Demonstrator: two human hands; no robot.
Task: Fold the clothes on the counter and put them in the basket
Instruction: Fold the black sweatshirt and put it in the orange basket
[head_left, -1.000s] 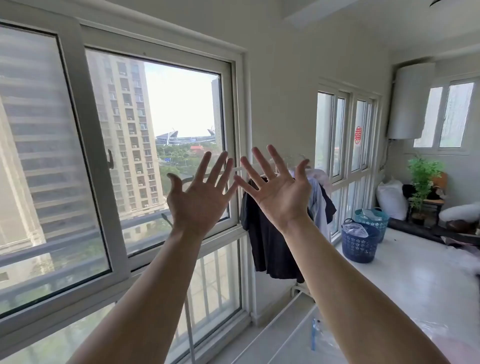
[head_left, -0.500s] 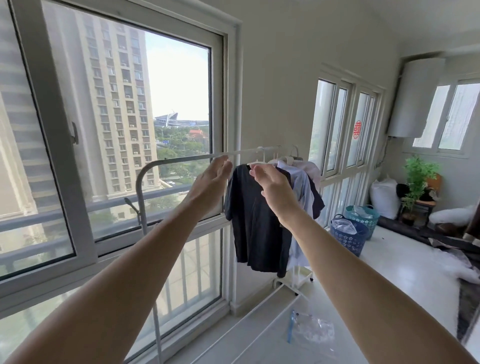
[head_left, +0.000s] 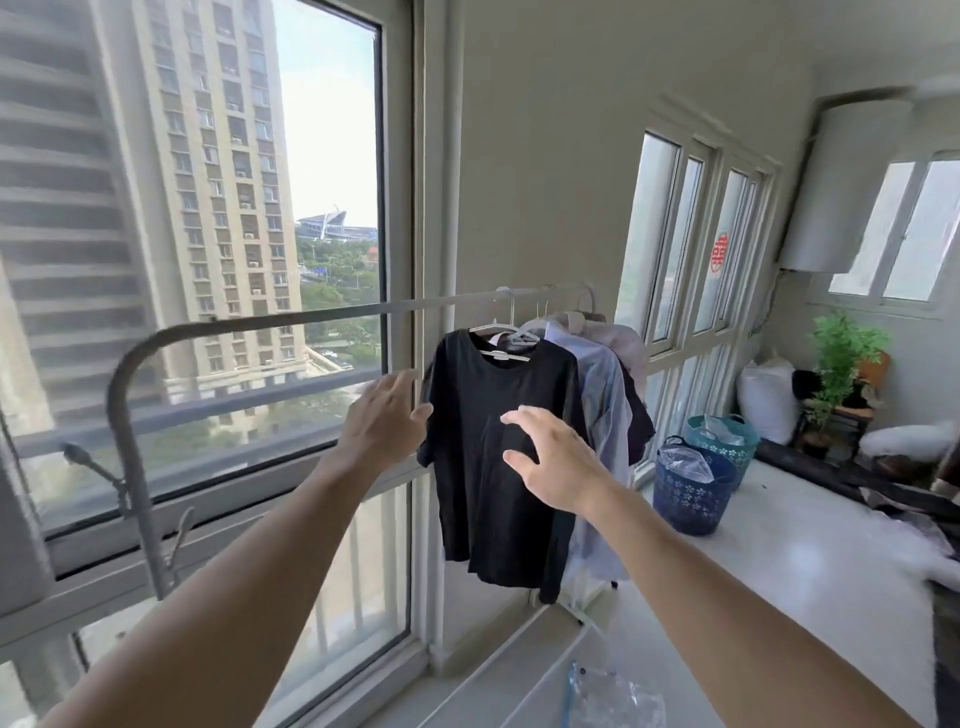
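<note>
1. Head view: both bare arms reach forward to a black T-shirt (head_left: 483, 519). It hangs on a white hanger (head_left: 503, 354) from the grey rail (head_left: 311, 318) of a drying rack, at the centre of the frame beside the big window.
2. Left hand (head_left: 382, 421): fingers straight and spread, grasping nothing, at the edge of the shirt's sleeve just left of centre. I cannot tell whether the fingertips touch the cloth.
3. Right hand (head_left: 553, 460): also released, with the palm turned toward the chest of the shirt and the fingers loosely extended. It overlaps the shirt in the picture, but contact cannot be judged.
4. One hand on each side suggests an approach to take the garment off the rail, probably by its shoulders or the hanger. The shirt is first in the row, so it is the easiest to reach. A light blue shirt (head_left: 597, 395) and other garments are packed close behind it.
5. A dark blue basket (head_left: 691, 493) stands on the white counter (head_left: 789, 571) at middle right, with a teal basket (head_left: 727, 441) just behind it. Both are near the rack's far end, probably so that folded pieces can go straight in. Each holds crumpled clear plastic.
6. Writing: the shirt shows no brand. A red emblem (head_left: 721, 253) on a pane at upper right looks like a paper-cut character but is too small to read. The blue basket has only a white flower pattern.
</note>
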